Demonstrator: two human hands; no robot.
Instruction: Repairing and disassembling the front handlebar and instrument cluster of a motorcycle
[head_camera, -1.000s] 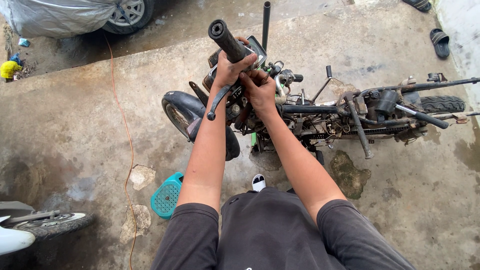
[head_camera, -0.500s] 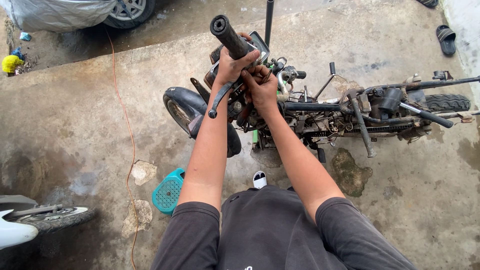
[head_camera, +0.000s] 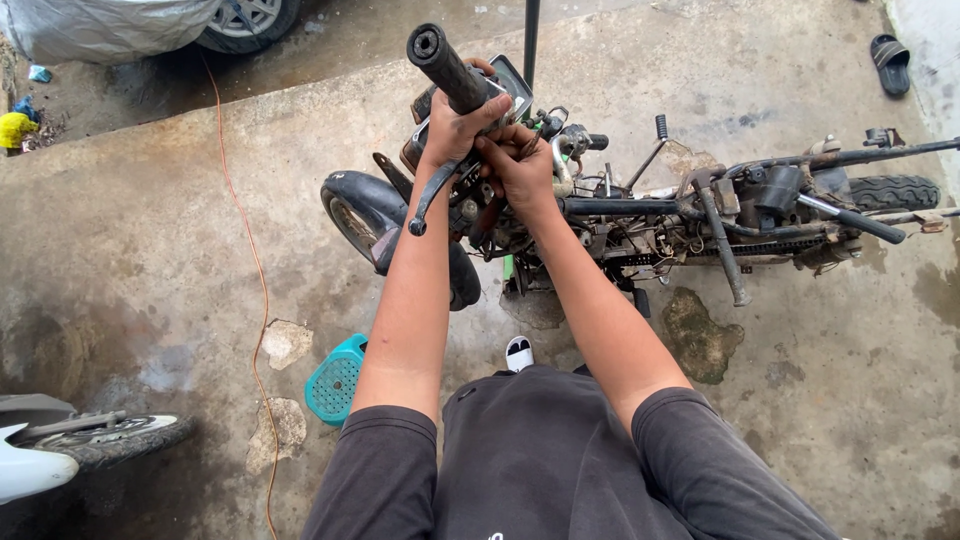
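Observation:
A stripped motorcycle (head_camera: 650, 215) with a bare dark frame stands on the concrete in front of me, its front wheel (head_camera: 362, 212) to the left and rear tyre (head_camera: 892, 190) to the right. My left hand (head_camera: 455, 125) is wrapped around the handlebar just below the black rubber grip (head_camera: 445, 65), with the brake lever (head_camera: 435, 195) hanging under it. My right hand (head_camera: 515, 165) presses on the parts at the middle of the handlebar, beside the left hand; what its fingers pinch is hidden.
A teal plastic basket (head_camera: 336, 378) lies on the ground by my left arm. An orange cable (head_camera: 250, 270) runs along the concrete. Another bike's wheel (head_camera: 110, 440) shows at lower left, a covered car's wheel (head_camera: 245, 20) at top left, a black sandal (head_camera: 888, 60) at top right.
The view has shifted slightly and the bike sits a little lower in the picture. Both hands stay on the handlebar in nearly the same grip.

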